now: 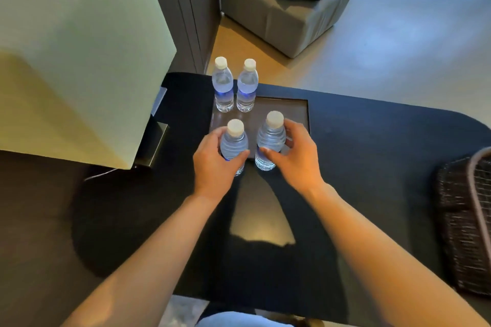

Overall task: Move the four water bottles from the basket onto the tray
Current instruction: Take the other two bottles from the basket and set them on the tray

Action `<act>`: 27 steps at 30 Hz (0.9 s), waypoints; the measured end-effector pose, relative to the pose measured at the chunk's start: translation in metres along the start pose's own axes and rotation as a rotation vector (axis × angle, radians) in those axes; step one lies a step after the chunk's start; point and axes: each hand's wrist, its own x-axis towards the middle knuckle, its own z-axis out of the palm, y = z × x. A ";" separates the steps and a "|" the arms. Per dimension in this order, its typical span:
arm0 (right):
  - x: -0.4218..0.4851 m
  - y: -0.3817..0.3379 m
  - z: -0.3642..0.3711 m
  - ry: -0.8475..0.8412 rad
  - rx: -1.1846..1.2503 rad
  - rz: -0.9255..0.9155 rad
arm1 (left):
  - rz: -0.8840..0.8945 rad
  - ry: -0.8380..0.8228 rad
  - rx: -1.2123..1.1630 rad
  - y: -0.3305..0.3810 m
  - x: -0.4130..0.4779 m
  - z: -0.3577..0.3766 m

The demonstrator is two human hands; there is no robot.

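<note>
Two clear water bottles with white caps stand upright at the far left of the dark brown tray [289,111]: the far-left bottle [223,87] and its neighbour [247,89]. My left hand [214,162] is wrapped around a third bottle [234,141] at the tray's near edge. My right hand [297,156] grips a fourth bottle [271,138] just to the right of it. Both held bottles are upright, with their bases at the tray's front rim. The dark wicker basket [467,220] sits at the right edge of the table, and its inside is mostly out of view.
A large pale lampshade [74,48] fills the left side above the black table [372,167], with its metal base [155,143] beside the tray. Beyond the table stand a grey armchair [289,16] holding a black cushion and a dark cabinet.
</note>
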 end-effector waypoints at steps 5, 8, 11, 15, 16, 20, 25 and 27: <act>0.035 0.010 0.038 0.049 -0.013 0.039 | 0.017 -0.029 0.039 -0.035 0.045 0.001; 0.052 0.019 0.055 0.056 -0.019 0.058 | 0.023 -0.045 0.044 -0.047 0.065 0.006; 0.068 0.027 0.068 0.063 -0.027 0.058 | 0.018 -0.047 0.045 -0.057 0.081 0.013; 0.086 0.035 0.082 0.089 -0.037 0.054 | 0.015 -0.023 0.042 -0.070 0.093 0.023; 0.089 0.037 0.085 0.091 -0.039 0.056 | 0.010 -0.021 0.040 -0.072 0.096 0.025; 0.099 0.044 0.095 0.094 -0.041 0.063 | -0.005 0.006 0.042 -0.081 0.109 0.031; 0.103 0.052 0.104 0.102 -0.032 0.072 | -0.011 0.015 0.028 -0.087 0.128 0.035; 0.105 0.053 0.106 0.105 -0.026 0.085 | -0.013 0.014 0.027 -0.088 0.134 0.036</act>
